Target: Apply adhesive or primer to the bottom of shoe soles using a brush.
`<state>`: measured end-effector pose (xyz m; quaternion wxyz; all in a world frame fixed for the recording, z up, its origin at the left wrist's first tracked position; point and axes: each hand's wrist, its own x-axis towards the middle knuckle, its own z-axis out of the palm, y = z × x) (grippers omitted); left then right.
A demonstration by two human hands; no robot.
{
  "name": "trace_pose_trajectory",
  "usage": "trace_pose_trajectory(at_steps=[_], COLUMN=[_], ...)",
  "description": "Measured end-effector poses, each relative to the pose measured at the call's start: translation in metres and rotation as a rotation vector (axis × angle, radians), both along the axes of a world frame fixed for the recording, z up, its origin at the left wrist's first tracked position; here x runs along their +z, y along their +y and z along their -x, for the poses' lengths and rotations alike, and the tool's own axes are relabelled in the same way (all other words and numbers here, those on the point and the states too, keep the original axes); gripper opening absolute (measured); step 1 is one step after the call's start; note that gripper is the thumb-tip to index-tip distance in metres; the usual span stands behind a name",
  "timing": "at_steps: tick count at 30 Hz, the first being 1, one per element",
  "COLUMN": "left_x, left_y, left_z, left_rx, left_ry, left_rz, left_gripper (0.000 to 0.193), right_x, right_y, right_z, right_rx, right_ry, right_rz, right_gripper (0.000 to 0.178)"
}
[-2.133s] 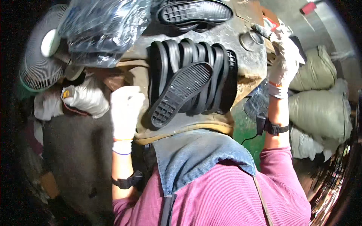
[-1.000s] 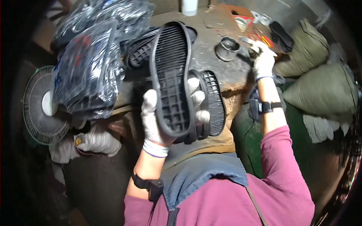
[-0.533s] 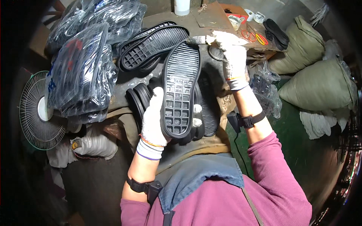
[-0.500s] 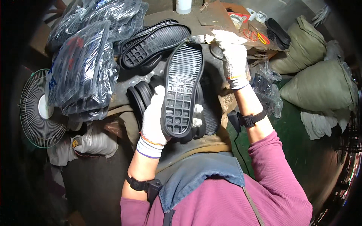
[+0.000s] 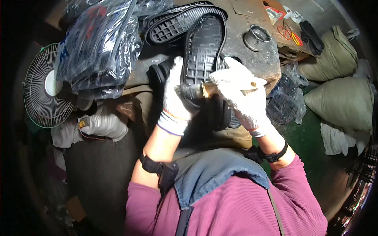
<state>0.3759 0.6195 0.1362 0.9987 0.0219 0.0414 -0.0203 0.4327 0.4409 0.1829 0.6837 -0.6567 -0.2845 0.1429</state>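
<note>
My left hand (image 5: 175,96), in a white knit glove, grips the heel end of a black shoe sole (image 5: 204,43) along its left edge. The sole's ridged and gridded face is turned up. My right hand (image 5: 244,92), also gloved, is closed round the handle of a brush (image 5: 207,90). Its bristles lie across the heel part of the sole, near my left fingers and blurred by motion. More black soles (image 5: 155,74) rest under and beside the held one, partly hidden by my hands.
Other soles (image 5: 169,29) are stacked beyond. A crusted round pot (image 5: 258,38) stands on the worn table (image 5: 244,17). Plastic-wrapped bundles (image 5: 98,51) and a fan (image 5: 49,84) are at left; scissors (image 5: 289,35), a dark sole pair (image 5: 312,37) and full sacks (image 5: 338,96) at right.
My right hand has brought the brush from the sole's toe end down toward me to its heel. The pot, mostly hidden before, now shows. The whole view has shifted somewhat.
</note>
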Motion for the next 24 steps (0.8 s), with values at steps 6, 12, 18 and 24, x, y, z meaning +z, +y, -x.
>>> trace_pose_trajectory(at_steps=[6,12,18,24], left_x=[0.019,0.014,0.011,0.029], left_y=[0.028,0.036,0.036,0.020], left_z=[-0.004,0.019,0.035,0.026], left_rx=[0.021,0.393,0.099,-0.120], left_ry=[-0.023,0.020,0.074,0.176], left_rz=[-0.348,-1.763,-1.534,-0.687], left_gripper=[0.062,0.053,0.052,0.057], right_x=[-0.004,0.020,0.038,0.039], right_y=[-0.019,-0.019,-0.020,-0.024], right_z=[0.001,-0.015,-0.054,-0.132], right_rx=[0.057,0.021,-0.159,-0.360], right_ry=[0.012,-0.375,-0.336,-1.192], right_rz=[0.007,0.136,0.169,0.282], right_gripper=[0.037,0.027,0.021,0.014])
